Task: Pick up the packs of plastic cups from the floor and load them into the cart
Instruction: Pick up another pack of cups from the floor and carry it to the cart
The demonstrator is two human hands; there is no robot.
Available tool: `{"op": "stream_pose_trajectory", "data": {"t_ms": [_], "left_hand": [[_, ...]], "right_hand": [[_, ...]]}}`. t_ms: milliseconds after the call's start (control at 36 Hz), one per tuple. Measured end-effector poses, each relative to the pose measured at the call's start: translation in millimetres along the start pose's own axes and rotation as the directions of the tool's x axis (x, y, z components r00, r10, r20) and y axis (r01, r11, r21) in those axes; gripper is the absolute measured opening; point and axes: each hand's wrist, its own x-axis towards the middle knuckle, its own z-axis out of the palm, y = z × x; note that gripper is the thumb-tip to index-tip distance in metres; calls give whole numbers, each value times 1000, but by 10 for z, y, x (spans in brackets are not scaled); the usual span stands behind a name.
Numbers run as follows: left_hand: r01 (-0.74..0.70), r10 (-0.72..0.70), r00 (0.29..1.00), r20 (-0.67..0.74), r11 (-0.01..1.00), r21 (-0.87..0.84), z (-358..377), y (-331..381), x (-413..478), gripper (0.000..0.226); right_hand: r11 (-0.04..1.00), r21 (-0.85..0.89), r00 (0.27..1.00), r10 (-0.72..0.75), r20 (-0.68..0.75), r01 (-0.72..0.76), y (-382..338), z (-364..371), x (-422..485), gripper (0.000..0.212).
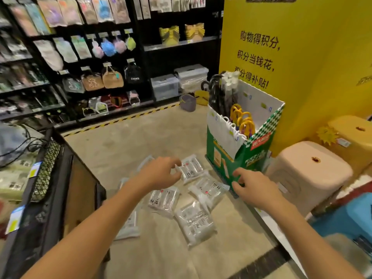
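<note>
Several clear packs of plastic cups lie scattered on the beige floor: a far one (191,167), a middle one (164,200), one to the right (209,191) and a near one (196,223). Another pack (128,224) lies partly hidden under my left forearm. My left hand (159,172) hovers over the packs with fingers loosely curled, holding nothing, its fingertips close to the far pack. My right hand (254,187) reaches out beside the green box, fingers spread and empty. The black cart (48,170) stands at the left, holding goods.
A green-and-white cardboard box (241,141) of umbrellas stands right behind the packs. Pink (308,174), yellow (354,135) and blue (350,216) plastic stools crowd the right. Black shelves line the back; a grey bucket (187,102) sits on the floor there.
</note>
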Motion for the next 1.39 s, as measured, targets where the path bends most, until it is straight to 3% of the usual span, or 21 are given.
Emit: {"op": "stream_pose_trajectory", "data": {"t_ms": [222, 444, 583, 750, 972, 1139, 1306, 1389], "left_hand": [[-50, 50, 990, 131, 999, -4, 269, -45, 763, 43], [-194, 176, 951, 252, 980, 47, 654, -426, 1758, 48], [-289, 268, 893, 362, 957, 4, 1020, -862, 2507, 54], [-394, 364, 810, 461, 918, -33, 1614, -1394, 3310, 60], [-380, 403, 724, 560, 910, -164, 2850, -2028, 3943, 68], [-298, 359, 707, 610, 933, -203, 4080, -2519, 4111, 72], [-263, 330, 689, 645, 943, -203, 5402, -2970, 4213, 75], [-241, 317, 690, 651, 948, -207, 6035, -3160, 4264, 73]], "right_hand": [[992, 78, 993, 100, 55, -104, 299, 298, 502, 37], [948, 195, 968, 241, 75, -251, 358, 775, 1086, 44], [848, 314, 902, 420, 94, -428, 262, 1275, 1473, 51], [613, 511, 769, 618, 165, -603, 79, 2186, 1824, 57], [355, 625, 625, 727, 283, -695, 4, 3539, 2234, 63], [184, 651, 542, 737, 405, -737, 210, 4768, 2483, 67], [171, 613, 511, 741, 436, -771, 620, 6019, 2665, 67], [205, 603, 535, 722, 440, -771, 840, 6663, 2715, 71]]}}
